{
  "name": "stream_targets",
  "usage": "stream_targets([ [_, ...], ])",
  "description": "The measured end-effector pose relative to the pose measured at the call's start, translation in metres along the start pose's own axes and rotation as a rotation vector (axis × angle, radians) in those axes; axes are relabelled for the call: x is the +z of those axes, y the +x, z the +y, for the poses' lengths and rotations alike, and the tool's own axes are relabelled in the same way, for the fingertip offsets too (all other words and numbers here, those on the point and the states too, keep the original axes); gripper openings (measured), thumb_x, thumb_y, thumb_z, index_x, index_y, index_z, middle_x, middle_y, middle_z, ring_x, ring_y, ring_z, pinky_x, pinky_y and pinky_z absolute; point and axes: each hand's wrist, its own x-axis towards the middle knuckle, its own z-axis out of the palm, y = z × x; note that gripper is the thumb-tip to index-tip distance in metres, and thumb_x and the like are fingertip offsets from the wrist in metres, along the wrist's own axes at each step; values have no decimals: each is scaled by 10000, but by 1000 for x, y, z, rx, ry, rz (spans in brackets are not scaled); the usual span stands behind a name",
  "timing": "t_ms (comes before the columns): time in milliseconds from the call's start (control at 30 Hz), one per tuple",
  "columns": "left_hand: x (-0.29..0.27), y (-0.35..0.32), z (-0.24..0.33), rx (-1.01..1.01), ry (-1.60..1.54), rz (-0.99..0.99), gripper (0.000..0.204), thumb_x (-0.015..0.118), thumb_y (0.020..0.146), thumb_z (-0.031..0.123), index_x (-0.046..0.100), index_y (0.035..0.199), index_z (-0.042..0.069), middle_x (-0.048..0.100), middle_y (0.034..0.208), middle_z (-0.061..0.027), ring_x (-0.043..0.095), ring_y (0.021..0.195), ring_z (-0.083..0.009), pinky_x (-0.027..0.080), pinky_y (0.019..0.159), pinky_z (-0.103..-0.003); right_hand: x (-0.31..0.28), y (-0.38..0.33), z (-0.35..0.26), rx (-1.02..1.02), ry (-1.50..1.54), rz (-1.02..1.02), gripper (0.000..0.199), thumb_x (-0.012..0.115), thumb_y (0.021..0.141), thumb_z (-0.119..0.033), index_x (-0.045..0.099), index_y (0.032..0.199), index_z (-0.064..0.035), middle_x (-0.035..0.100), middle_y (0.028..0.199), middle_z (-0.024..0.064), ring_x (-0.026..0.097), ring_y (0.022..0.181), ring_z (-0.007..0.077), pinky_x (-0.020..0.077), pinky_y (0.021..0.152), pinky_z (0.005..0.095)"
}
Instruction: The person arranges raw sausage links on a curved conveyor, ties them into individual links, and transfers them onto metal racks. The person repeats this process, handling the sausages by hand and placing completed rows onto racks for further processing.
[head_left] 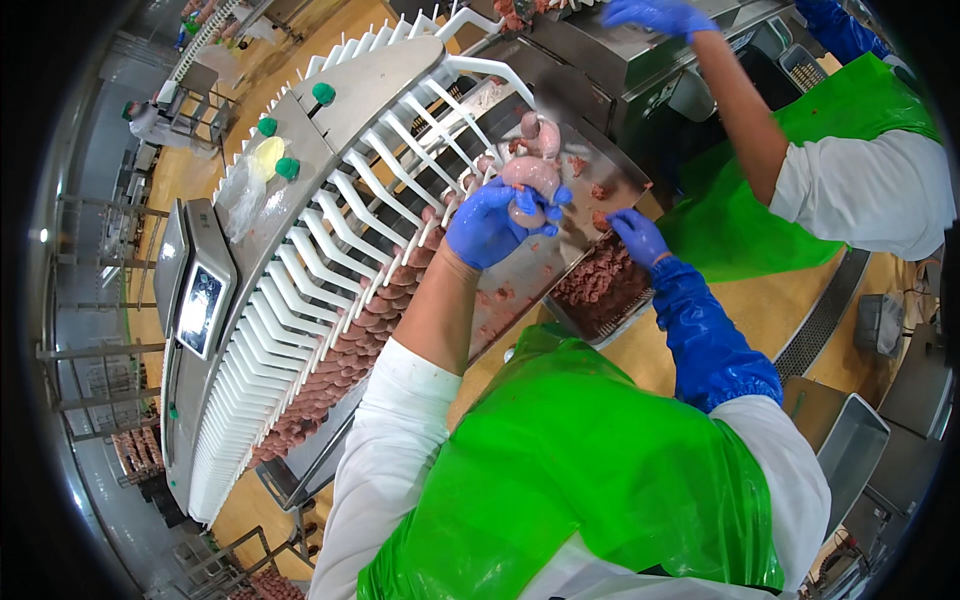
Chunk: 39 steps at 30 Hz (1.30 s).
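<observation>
Room: processing hall with a glossy yellow floor (775, 305), bending toward the rim of the view.
Hook line: long curved rack of white plastic hooks (330, 255) sweeping from top centre to lower left; below the hooks, a dense row of brownish-pink sausage links (350, 352).
Line top: grey metal cover (385, 80) with rounded green knobs (323, 93), crumpled clear plastic (243, 200) and, farther down, a lit display (202, 308).
Work surface: shallow stainless-steel tray (622, 175), scattered with red meat scraps.
Pale pink, smooth-skinned sausage links (532, 177): over the tray, beside the hook ends, in the left hand.
Left hand (500, 220): blue-gloved, fingers curled around the links.
Right hand (637, 237): blue-gloved, fingers reaching to the tray's edge by a scrap; cannot tell whether it grips anything.
Below the right hand: rectangular tub of coarse red ground meat (602, 278).
Clothing: bright green plastic apron (570, 460), shiny blue right sleeve cover (715, 340).
Co-worker: blue-gloved hand (660, 15), blurred, at upper right.
</observation>
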Motion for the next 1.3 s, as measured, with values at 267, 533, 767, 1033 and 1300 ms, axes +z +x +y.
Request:
stream_targets([
  [267, 47, 12, 41, -637, 1042, 78, 304, 534, 864, 248, 684, 1048, 59, 636, 723, -36, 555, 633, -115, 469, 616, -269, 64, 139, -24, -238, 446, -63, 369, 483, 924, -114, 508, 1289, -64, 580, 1123, 67, 529, 1043, 166, 426, 897, 308],
  [533, 38, 22, 24, -1030, 1964, -52, 384, 491, 875, 405, 681, 1073, 137, 674, 1002, -139, 634, 915, -316, 472, 870, -411, 114, 120, -28, 183, 665, -342, 351, 483, 902, -213, 596, 1202, -70, 600, 1110, 13, 508, 998, 128, 384, 887, 257],
  [767, 13, 24, 13, -1028, 1989, 11, 428, 407, 919, 420, 686, 1072, 133, 650, 1103, -145, 613, 1012, -344, 443, 940, -433, 75, 80, -18, 439, 1055, -400, 269, 515, 883, -199, 603, 1094, -57, 620, 977, 24, 561, 886, 129, 430, 829, 260],
  [1033, 23, 29, 6, -939, 1830, 23, 511, 356, 942, 496, 687, 1043, 120, 643, 1094, -162, 604, 1007, -360, 444, 934, -434, -19, 62, -86, 266, 773, -378, 313, 470, 889, -187, 599, 1131, -36, 654, 981, 69, 564, 685, 111, 478, 627, 259],
  [1300, 3, 14, -10, -681, 1785, 42, 524, 367, 927, 524, 678, 1028, 115, 646, 1046, -175, 609, 963, -366, 465, 889, -438, -19, 75, -94, 201, 713, -494, 319, 492, 870, -124, 581, 1155, -11, 625, 1060, 51, 562, 865, 108, 466, 798, 263],
])
